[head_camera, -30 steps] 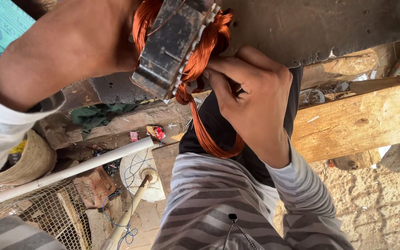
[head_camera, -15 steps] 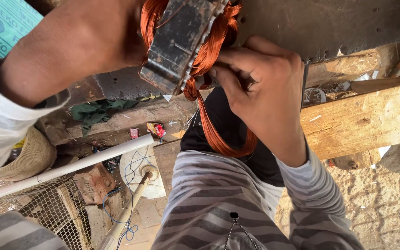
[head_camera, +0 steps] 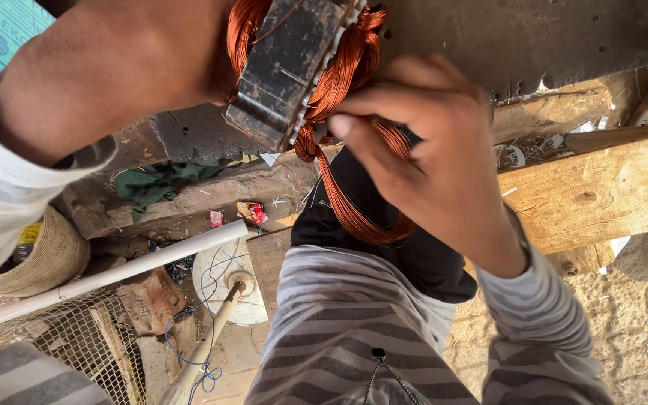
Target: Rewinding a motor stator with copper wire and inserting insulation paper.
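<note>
The left hand (head_camera: 151,67) grips the dark metal stator core (head_camera: 290,67) from its left side; its fingers are hidden behind the core, so how far they close cannot be told. The right hand (head_camera: 436,161) pinches shut on the copper wire coil (head_camera: 354,202) just below the core, thumb and forefinger (head_camera: 354,124) touching the strands, a loop hanging beneath the fingers.

One stator (head_camera: 294,67), two hands (head_camera: 429,150)
</note>
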